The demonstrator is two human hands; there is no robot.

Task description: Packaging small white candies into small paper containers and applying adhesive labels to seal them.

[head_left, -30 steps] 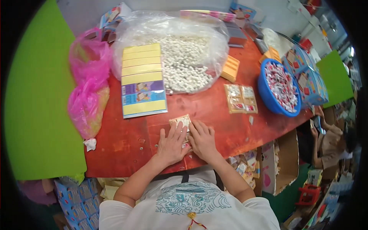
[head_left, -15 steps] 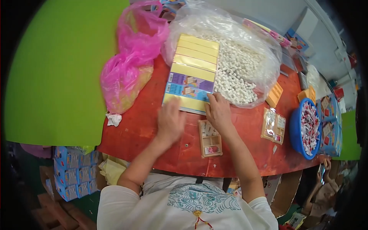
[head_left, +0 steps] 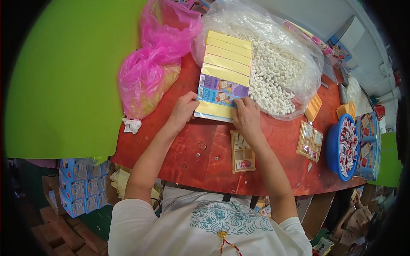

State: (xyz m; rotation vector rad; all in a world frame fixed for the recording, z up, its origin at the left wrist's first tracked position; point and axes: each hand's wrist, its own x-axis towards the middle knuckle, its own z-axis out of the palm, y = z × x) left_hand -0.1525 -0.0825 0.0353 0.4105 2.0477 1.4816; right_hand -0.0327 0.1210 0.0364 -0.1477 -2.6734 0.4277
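A label sheet [head_left: 226, 66], mostly bare yellow strips with one purple and one blue printed strip, lies partly over a bag of small white pieces. My left hand [head_left: 183, 112] is closed at its lower left edge, fingertips touching it by the blue strip. On the lower right edge, my right hand [head_left: 248, 117] has its fingers bent over the sheet. Whether either thumb reaches beneath is hard to see. Just below my right hand sits a small tan compartment box [head_left: 243, 158], with white pieces and a red packet in its sections; my wrist is close to it.
Behind the sheet spreads the clear plastic bag [head_left: 282, 72] of white pieces. A pink bag [head_left: 143, 81] lies left, beside a green panel [head_left: 64, 85]. At right are another compartment box [head_left: 309, 141], orange trays [head_left: 314, 107] and a blue basin [head_left: 335, 147] of small packets.
My left hand, blurred over the sheet's lower left part before, now rests at its left edge. My right hand stays at the lower right edge. The whole view has shifted slightly.
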